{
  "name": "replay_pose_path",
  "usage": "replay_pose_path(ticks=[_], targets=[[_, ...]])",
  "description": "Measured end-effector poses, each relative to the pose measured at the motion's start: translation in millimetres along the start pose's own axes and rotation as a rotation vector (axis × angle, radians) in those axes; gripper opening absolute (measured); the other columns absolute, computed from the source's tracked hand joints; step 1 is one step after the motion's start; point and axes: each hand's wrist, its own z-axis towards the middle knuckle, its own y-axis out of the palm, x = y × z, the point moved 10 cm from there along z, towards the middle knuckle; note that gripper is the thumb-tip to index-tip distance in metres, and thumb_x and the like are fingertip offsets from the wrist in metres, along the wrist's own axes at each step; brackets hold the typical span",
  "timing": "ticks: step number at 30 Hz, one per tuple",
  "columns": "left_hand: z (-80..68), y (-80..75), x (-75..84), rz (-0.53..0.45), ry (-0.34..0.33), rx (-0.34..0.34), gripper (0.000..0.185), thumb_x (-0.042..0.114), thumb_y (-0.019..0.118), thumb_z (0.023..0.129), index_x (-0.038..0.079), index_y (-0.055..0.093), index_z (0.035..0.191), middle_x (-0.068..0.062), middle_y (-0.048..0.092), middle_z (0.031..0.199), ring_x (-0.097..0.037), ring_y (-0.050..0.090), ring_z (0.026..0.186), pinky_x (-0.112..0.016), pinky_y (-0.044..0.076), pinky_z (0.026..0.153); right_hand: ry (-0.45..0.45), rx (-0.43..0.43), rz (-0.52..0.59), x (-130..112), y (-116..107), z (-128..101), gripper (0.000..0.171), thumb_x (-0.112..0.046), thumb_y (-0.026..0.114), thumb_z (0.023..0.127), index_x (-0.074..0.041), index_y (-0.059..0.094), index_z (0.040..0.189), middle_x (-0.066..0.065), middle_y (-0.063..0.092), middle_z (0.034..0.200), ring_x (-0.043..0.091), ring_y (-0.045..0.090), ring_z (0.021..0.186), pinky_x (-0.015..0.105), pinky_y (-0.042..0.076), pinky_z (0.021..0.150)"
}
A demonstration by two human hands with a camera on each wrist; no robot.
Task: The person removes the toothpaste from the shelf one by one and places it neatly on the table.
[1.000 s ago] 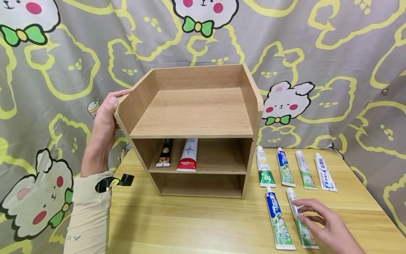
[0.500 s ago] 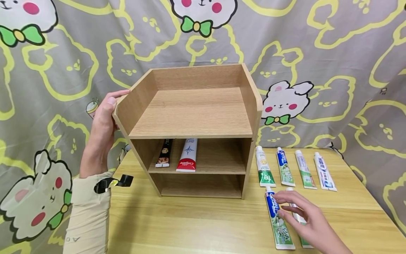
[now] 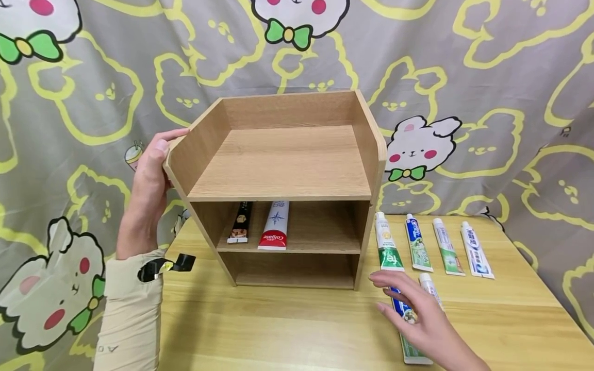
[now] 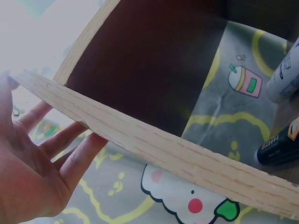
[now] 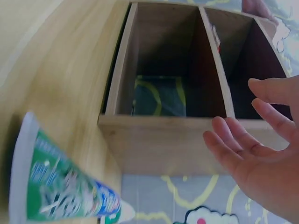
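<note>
1. From the head view I see the blue-and-green toothpaste tube (image 3: 408,330) lying flat on the bench (image 3: 278,330), cap toward the wooden shelf unit (image 3: 283,185), partly under my right hand (image 3: 417,322).
2. The shelf unit's middle compartment holds a red Colgate tube (image 3: 275,225) beside a black tube (image 3: 241,222); the top tray and bottom compartment show only bare wood.
3. My right fingers (image 3: 387,282) are spread and relaxed just above the tube; I cannot tell if they touch it.
4. On the left wrist view, my left hand (image 4: 32,172) lies with straight fingers pressed against the shelf's side panel.
5. On the right wrist view, the tube (image 5: 56,186) sits below my open right hand (image 5: 261,158), apart from the fingertips.
</note>
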Motion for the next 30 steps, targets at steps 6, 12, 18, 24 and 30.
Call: replay_pose_path(ticks=[6,12,18,24,30], targets=[[1.2,0.1,2.9,-0.004,0.004,0.004,0.049,0.043,0.054,0.098,0.015,0.065,0.137,-0.017,0.055,0.124,-0.030,0.055,0.096,-0.032,0.049,0.063,-0.122,0.006,-0.022,-21,14,16,0.056,0.002,0.077,0.089,-0.021,0.061,0.138,0.000,0.061,0.135,0.012,0.059,0.123,0.022,0.051,0.097],[0.1,-0.3,2.0,-0.005,0.002,0.002,0.051,0.043,0.055,0.098,0.014,0.064,0.138,-0.017,0.056,0.123,-0.030,0.056,0.095,-0.032,0.049,0.062,-0.172,-0.008,-0.038,-35,25,31,0.052,-0.004,0.076,0.092,-0.022,0.061,0.139,-0.002,0.060,0.137,0.015,0.058,0.124,0.023,0.050,0.098],[0.7,-0.1,2.3,-0.001,-0.005,-0.011,0.051,0.043,0.055,0.098,0.014,0.064,0.138,-0.017,0.056,0.123,-0.030,0.056,0.094,-0.031,0.049,0.061,-0.132,-0.015,0.036,-39,32,46,0.047,-0.006,0.072,0.096,-0.025,0.062,0.137,-0.002,0.058,0.137,0.016,0.059,0.124,0.030,0.054,0.095],[0.3,0.6,1.2,-0.001,-0.020,-0.020,0.050,0.043,0.054,0.098,0.015,0.063,0.138,-0.016,0.054,0.126,-0.030,0.056,0.096,-0.031,0.051,0.062,-0.118,-0.004,0.087,-47,40,62,0.038,-0.008,0.071,0.097,-0.020,0.065,0.133,-0.002,0.060,0.134,0.017,0.061,0.122,0.036,0.055,0.095],[-0.3,-0.4,1.1,0.008,-0.019,-0.022,0.050,0.042,0.053,0.098,0.015,0.063,0.139,-0.017,0.055,0.125,-0.030,0.056,0.096,-0.031,0.050,0.062,-0.127,0.037,0.098,-56,46,80,0.035,-0.007,0.072,0.096,-0.015,0.067,0.130,-0.006,0.062,0.130,0.017,0.062,0.119,0.035,0.054,0.097]])
